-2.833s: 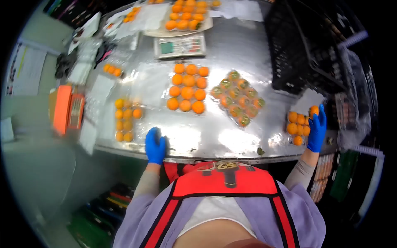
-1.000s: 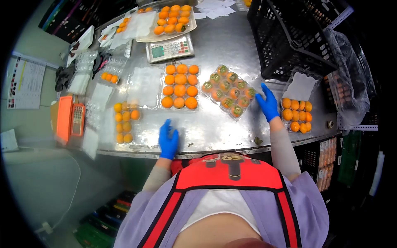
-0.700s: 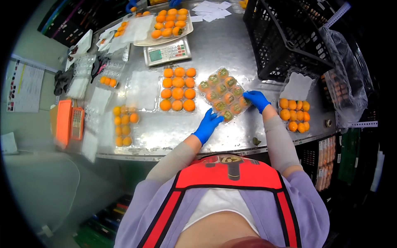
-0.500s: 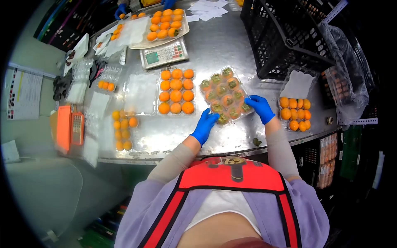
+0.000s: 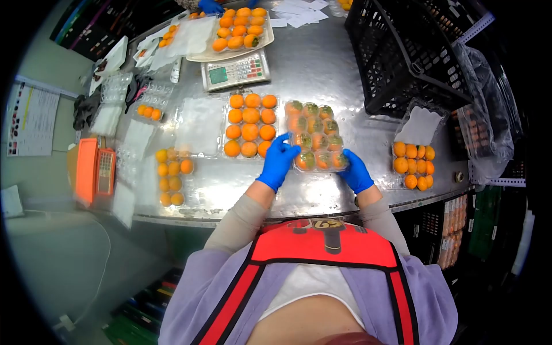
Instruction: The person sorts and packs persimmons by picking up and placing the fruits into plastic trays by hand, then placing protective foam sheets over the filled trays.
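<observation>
A closed clear plastic pack of persimmons (image 5: pixel 315 125), their green leafy tops showing through, is in front of me over the metal table. My left hand (image 5: pixel 278 164), in a blue glove, grips its left side near the lower corner. At the lower right corner my right hand (image 5: pixel 356 173), gloved too, holds the pack, some of its fingers hidden by the edge. Just left of it lies an open pack of orange persimmons (image 5: pixel 250 116), smooth sides up, with its lid (image 5: pixel 198 127) folded out to the left.
A weighing scale (image 5: pixel 236 70) carries another persimmon pack (image 5: pixel 238 29). A black crate (image 5: pixel 397 63) stands at the back right. More open packs lie at right (image 5: pixel 413 167) and left (image 5: pixel 173 177). A co-worker's blue-gloved hand (image 5: pixel 211 6) shows at the far edge.
The held pack has turned from slanted to nearly square with the table edge. My right hand has moved down to its lower corner, my left slightly up its side. The co-worker's hands shifted.
</observation>
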Action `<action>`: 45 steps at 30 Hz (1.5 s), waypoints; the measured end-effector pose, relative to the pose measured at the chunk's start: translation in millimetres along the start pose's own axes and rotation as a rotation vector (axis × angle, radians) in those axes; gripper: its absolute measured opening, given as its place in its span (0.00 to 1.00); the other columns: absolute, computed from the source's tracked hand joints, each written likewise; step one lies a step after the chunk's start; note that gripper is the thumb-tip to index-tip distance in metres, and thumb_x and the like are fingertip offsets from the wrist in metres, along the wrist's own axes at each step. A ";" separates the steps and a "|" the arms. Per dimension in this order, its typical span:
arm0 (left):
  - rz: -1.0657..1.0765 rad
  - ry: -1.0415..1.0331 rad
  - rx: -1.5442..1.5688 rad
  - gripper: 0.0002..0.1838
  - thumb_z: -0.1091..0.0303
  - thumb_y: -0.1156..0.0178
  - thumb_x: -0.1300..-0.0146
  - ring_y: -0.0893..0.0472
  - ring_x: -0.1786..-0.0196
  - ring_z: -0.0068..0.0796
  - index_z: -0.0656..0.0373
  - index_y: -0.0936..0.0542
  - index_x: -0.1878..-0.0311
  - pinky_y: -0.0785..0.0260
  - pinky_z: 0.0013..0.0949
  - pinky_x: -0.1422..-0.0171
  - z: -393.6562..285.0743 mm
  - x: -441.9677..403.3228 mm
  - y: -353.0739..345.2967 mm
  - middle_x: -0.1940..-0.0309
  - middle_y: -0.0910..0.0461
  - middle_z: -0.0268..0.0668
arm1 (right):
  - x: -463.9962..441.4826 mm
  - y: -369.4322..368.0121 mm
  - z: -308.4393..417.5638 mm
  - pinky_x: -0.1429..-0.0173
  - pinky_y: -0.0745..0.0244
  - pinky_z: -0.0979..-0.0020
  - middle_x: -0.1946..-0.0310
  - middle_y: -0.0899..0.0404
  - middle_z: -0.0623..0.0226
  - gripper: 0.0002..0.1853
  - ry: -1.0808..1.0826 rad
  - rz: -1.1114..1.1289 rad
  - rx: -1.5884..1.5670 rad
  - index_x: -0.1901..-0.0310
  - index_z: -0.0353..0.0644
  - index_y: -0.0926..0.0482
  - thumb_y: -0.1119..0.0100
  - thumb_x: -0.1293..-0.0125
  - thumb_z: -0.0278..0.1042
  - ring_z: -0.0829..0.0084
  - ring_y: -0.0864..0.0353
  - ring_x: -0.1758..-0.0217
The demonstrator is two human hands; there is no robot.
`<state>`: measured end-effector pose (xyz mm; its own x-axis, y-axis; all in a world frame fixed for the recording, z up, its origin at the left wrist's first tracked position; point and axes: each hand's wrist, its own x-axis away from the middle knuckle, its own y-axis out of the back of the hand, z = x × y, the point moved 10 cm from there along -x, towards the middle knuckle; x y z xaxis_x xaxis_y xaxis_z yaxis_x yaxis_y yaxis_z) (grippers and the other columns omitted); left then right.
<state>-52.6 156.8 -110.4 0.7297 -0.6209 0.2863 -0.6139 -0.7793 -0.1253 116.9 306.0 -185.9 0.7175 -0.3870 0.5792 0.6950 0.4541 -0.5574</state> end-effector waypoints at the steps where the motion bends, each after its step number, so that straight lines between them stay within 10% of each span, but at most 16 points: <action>1: -0.001 -0.002 0.000 0.26 0.70 0.36 0.46 0.29 0.72 0.17 0.60 0.29 0.43 0.34 0.22 0.66 -8.1 -4.3 2.9 0.75 0.29 0.27 | 3.4 -6.3 -7.3 0.51 0.25 0.72 0.57 0.21 0.65 0.17 -0.055 0.021 0.101 0.52 0.39 0.25 0.48 0.35 0.42 0.72 0.22 0.55; 2: 0.032 -0.083 -0.092 0.25 0.70 0.36 0.47 0.28 0.72 0.17 0.60 0.28 0.44 0.33 0.23 0.66 -24.6 -8.5 2.2 0.75 0.29 0.28 | 7.1 -0.1 -7.1 0.65 0.27 0.78 0.69 0.23 0.70 0.15 -0.054 -0.094 0.368 0.57 0.37 0.23 0.46 0.36 0.41 0.80 0.25 0.70; 5: 0.100 -0.255 -0.317 0.25 0.68 0.36 0.49 0.28 0.73 0.19 0.57 0.25 0.45 0.32 0.25 0.65 -59.8 -10.9 -8.4 0.76 0.28 0.28 | 14.6 -31.5 14.2 0.66 0.28 0.79 0.71 0.23 0.71 0.16 0.087 0.010 0.728 0.56 0.37 0.23 0.47 0.35 0.43 0.80 0.26 0.72; 10: 0.141 -0.534 -0.715 0.27 0.67 0.38 0.49 0.22 0.71 0.35 0.52 0.27 0.42 0.29 0.34 0.66 -103.9 17.7 -50.6 0.72 0.23 0.38 | 37.2 -73.8 51.8 0.55 0.29 0.76 0.60 0.22 0.69 0.19 0.126 0.070 0.476 0.46 0.40 0.28 0.49 0.32 0.43 0.77 0.22 0.59; 26: 0.390 -1.116 -1.190 0.22 0.71 0.51 0.40 0.23 0.81 0.36 0.50 0.30 0.41 0.32 0.37 0.80 -54.6 74.1 -162.6 0.82 0.25 0.38 | 33.4 -4.0 12.0 0.53 0.28 0.70 0.60 0.26 0.71 0.13 0.105 0.054 -0.005 0.55 0.48 0.28 0.52 0.32 0.46 0.75 0.25 0.57; 35: 0.252 -0.792 -1.356 0.39 0.49 0.37 0.51 0.37 0.38 0.51 0.55 0.36 0.36 0.43 0.54 0.41 -13.0 46.2 -121.8 0.36 0.38 0.45 | 30.9 37.9 -33.1 0.55 0.24 0.69 0.59 0.25 0.68 0.11 0.121 -0.089 -0.025 0.53 0.45 0.30 0.52 0.31 0.41 0.71 0.23 0.56; 45: 0.406 -0.783 -1.377 0.35 0.60 0.39 0.51 0.37 0.37 0.57 0.63 0.35 0.39 0.44 0.55 0.36 2.6 29.8 -133.1 0.40 0.35 0.51 | 23.5 27.6 -13.0 0.67 0.24 0.75 0.66 0.21 0.62 0.12 0.101 -0.179 0.320 0.55 0.40 0.31 0.48 0.34 0.39 0.70 0.19 0.70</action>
<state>51.7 241.8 -87.7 0.1654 -0.9776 -0.1300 -0.2691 -0.1715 0.9477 153.6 299.0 -195.4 0.5983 -0.5527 0.5801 0.7713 0.5935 -0.2300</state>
